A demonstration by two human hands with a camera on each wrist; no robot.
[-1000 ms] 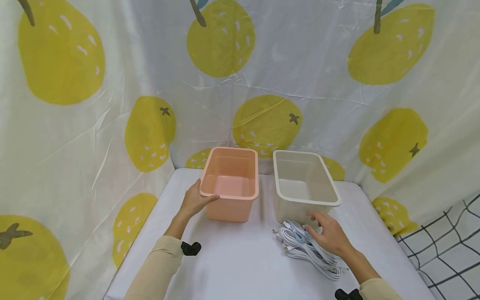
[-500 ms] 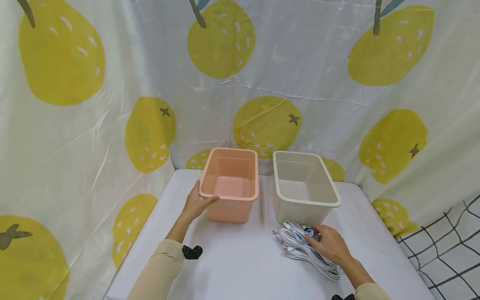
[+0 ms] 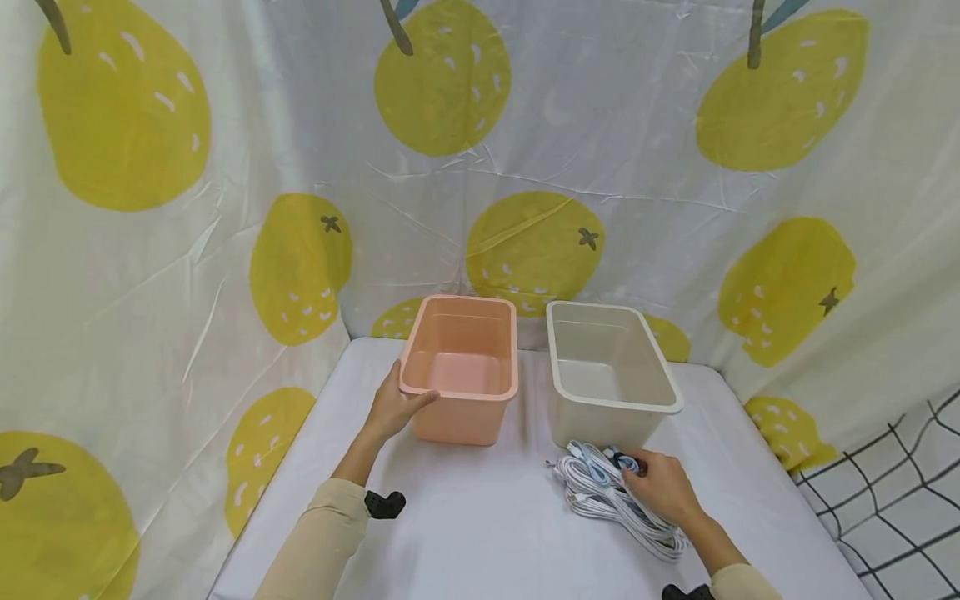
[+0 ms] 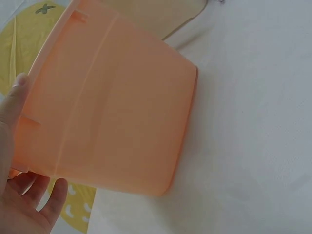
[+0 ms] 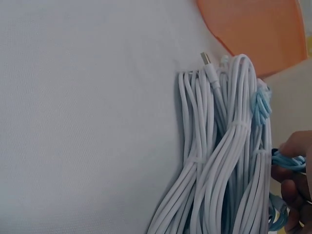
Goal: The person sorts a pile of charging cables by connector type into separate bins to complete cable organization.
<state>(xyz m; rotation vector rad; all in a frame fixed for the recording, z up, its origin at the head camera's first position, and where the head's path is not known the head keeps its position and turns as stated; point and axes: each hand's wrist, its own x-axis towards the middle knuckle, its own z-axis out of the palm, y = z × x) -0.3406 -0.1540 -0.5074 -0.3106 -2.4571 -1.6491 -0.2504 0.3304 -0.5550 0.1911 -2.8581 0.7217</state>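
Note:
My left hand (image 3: 393,408) grips the near left corner of an empty pink bin (image 3: 462,371), thumb over its rim and fingers against its side wall. The left wrist view shows the pink bin's (image 4: 117,112) outer wall with my left hand (image 4: 19,200) at the lower left. My right hand (image 3: 662,485) rests on a pile of bundled white and light-blue cables (image 3: 596,492) in front of an empty beige bin (image 3: 609,392). In the right wrist view the fingers (image 5: 292,187) are curled and pinch a light-blue cable beside the white cables (image 5: 219,161).
Both bins stand side by side at the back of a white table (image 3: 480,517), against a pear-print curtain (image 3: 525,167). A black wire grid (image 3: 900,492) stands at the right. The pink bin (image 5: 258,29) and a corner of the beige bin (image 4: 156,14) show in the wrist views.
My right hand has drawn back slightly from the beige bin's front and its fingers have curled onto the cable pile. The left hand has stayed on the pink bin.

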